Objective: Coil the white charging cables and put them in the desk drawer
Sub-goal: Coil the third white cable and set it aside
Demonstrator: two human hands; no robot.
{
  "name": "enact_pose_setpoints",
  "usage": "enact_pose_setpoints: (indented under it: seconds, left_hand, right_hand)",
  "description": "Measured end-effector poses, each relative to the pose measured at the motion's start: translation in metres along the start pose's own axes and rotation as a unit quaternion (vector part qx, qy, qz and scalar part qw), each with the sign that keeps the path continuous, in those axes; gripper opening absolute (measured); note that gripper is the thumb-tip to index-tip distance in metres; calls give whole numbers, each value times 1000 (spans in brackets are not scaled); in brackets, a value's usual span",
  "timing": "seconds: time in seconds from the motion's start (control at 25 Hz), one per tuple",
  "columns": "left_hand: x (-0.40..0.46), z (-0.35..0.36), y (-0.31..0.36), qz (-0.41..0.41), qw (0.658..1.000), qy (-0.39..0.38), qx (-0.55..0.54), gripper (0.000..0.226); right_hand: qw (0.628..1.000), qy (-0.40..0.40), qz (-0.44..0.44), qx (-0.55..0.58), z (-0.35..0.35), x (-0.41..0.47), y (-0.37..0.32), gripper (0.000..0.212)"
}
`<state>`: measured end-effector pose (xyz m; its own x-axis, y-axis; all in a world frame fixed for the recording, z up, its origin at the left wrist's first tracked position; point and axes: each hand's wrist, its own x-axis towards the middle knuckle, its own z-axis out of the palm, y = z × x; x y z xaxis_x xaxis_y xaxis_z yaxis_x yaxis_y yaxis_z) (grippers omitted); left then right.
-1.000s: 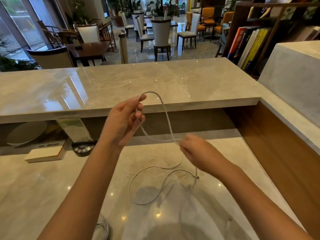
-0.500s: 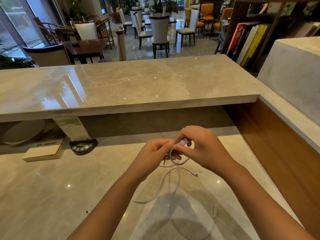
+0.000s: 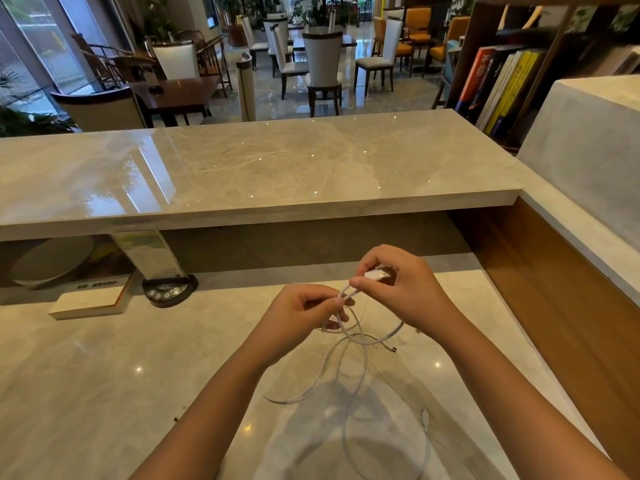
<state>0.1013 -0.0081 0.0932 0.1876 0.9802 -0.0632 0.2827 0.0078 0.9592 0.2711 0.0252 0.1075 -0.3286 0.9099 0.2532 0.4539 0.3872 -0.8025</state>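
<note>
— What's hard to see?
— The thin white cable loops off the bottom edge at 6 o'clock. The right hand pinches its plug; the left hand grips a strand above the glossy marble desk.

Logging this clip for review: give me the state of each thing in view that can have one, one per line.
white charging cable: mostly uncoiled, loose loops trailing on the desk
cable plug: lifted, pinched in the right hand
left hand: grips the cable just below the plug
right hand: pinches the plug end
book: closed, lying flat under the counter
desk drawer: not in view
</note>
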Motion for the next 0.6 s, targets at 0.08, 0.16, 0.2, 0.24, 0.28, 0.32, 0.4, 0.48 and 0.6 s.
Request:
enact_pose_setpoints:
  seconds: [0.08, 0.16, 0.2, 0.24, 0.28, 0.32, 0.4, 0.48, 0.6]
  left_hand:
    - [1, 0, -5, 1, 999, 27, -17, 18]
    - [4, -4, -7, -12, 999, 45, -12, 16]
    - [6, -5, -7, -21, 999, 40, 14, 16]
    - [8, -6, -7, -29, 998, 27, 48, 17]
    - [9, -7, -6, -33, 996, 13, 80, 19]
    - [9, -8, -5, -36, 994, -1, 105, 20]
    - [8, -9, -1, -40, 990, -30, 135, 22]
    - [6, -11, 3, -31, 986, -53, 157, 21]
    - [6, -15, 6, 1, 985, -57, 163, 17]
  right_hand:
    - [999, -20, 30, 40, -1, -1, 2, 40]
    - [1000, -8, 28, 10, 1, -4, 5, 64]
    - [998, 11, -7, -56, 4, -6, 6, 65]
    - [986, 31, -59, -150, 7, -8, 8, 62]
    - [964, 37, -107, -239, 11, -11, 12, 59]
    - [940, 34, -145, -308, 12, -13, 15, 59]
    - [902, 37, -205, -378, 9, -13, 19, 57]
    - [889, 40, -234, -392, 4, -9, 23, 42]
    - [943, -13, -154, -296, -1, -6, 17, 9]
